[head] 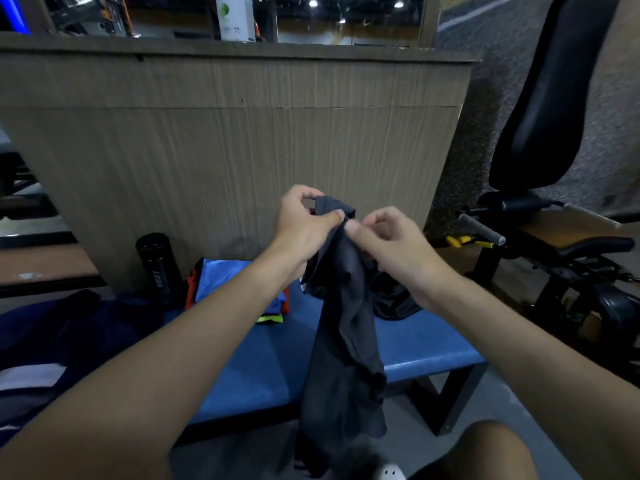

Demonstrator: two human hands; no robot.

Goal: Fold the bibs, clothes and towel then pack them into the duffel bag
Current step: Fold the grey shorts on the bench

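1. At far left, a navy bag (pixel 69 334) lies slumped at the end of the blue bench (pixel 426 344). It is probably the duffel, though its opening is not visible.
2. Just right of the black bottle (pixel 157 265) sits a folded stack (pixel 228 282) of blue, orange and yellow-green pieces, likely the bibs, flat on the bench.
3. The left hand (pixel 304 223) is curled closed, with thumb and forefinger pinching the top hem of the dark grey garment (pixel 343 344).
4. The garment hangs straight down from both hands, in front of the bench and above the floor. It drapes in limp, narrow folds, so I judge it thin, light and rather slick, with no stiffness to keep a crease.
5. The right hand (pixel 391 240) is also curled, its thumb pressing the same hem just beside the left thumb while the lower fingers gather cloth.
6. Better hold: slide the pinches apart to the two corners of the hem, so the cloth spreads flat instead of bunching.
7. A crumpled black cloth (pixel 394 301) lies on the bench behind the right wrist.
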